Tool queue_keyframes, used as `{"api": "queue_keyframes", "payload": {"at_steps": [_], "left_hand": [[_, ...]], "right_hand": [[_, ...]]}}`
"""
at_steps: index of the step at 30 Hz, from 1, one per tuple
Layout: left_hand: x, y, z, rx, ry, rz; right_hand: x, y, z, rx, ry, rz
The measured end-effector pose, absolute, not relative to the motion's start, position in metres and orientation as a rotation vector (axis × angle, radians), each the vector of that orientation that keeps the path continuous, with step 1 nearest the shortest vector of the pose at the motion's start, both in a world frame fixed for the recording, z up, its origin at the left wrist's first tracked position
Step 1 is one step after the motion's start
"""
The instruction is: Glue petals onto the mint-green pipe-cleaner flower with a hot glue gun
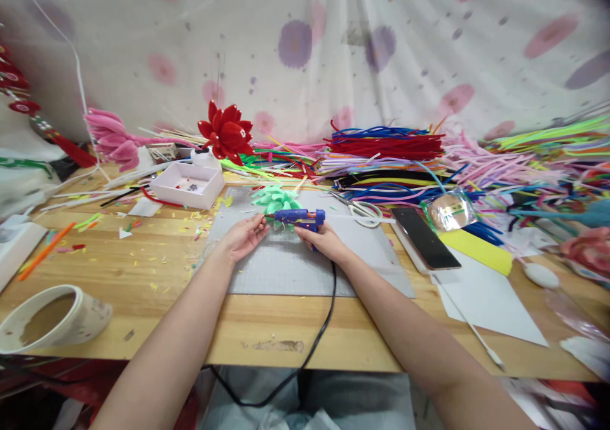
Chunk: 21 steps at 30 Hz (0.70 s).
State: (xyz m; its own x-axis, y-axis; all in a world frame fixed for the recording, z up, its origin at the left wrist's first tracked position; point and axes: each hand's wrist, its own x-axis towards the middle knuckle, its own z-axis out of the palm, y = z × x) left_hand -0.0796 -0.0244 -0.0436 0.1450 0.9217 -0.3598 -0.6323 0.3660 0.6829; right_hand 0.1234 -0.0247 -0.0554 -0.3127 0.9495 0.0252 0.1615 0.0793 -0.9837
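My right hand [328, 242] is wrapped round the handle of a blue hot glue gun [298, 218], its nozzle pointing left and a pale glue stick [359, 219] sticking out of its back. My left hand [246, 237] is closed in a pinch right at the nozzle; whatever lies between those fingertips is too small to make out. Just behind the gun, a mint-green pipe-cleaner flower [274, 196] rests on the grey cutting mat [286, 271], partly hidden. Scissors [365, 214] lie at the mat's right back edge.
A white box [188, 185] stands behind a red flower [225, 131] and left of the mat. Bundled pipe cleaners [386, 147] line the back. A phone [426, 238] lies right, a cup of brown liquid [54, 319] front left. The gun's black cord [328, 309] hangs over the front edge.
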Motion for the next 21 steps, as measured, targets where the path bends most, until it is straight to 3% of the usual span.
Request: {"api": "queue_keyframes", "payload": {"at_steps": [21], "left_hand": [[-0.0805,-0.0242,-0.0445,0.439,0.816,1.134]], "right_hand": [[0.1231,-0.0257,-0.0560,-1.133,-1.565,1.322]]}}
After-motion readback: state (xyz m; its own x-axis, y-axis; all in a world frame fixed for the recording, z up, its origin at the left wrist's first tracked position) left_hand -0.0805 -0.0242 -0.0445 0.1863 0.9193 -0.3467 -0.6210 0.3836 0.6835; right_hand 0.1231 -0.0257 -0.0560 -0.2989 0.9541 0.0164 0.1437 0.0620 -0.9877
